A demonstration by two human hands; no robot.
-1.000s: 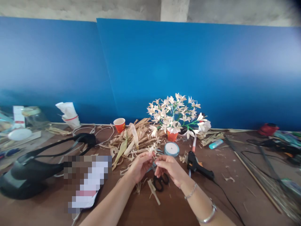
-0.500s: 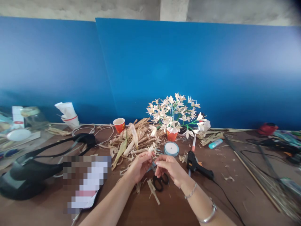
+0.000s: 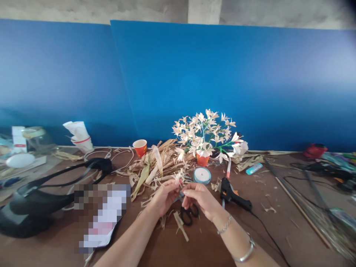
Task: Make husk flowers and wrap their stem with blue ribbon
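Head view, as I watched: hardly anything had changed over the last second; both hands kept their pose, so the finger work on the small pale flower (image 3: pixel 178 177) seemed no further along. The left hand (image 3: pixel 168 196) pinched that flower, its petals poking up beyond the grip. The right hand (image 3: pixel 200 198) curled near it, lower right; whether it gripped anything, I couldn't tell.

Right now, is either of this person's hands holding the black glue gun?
No, the black glue gun lies on the brown table, to the right of the right hand, with no grip around it.
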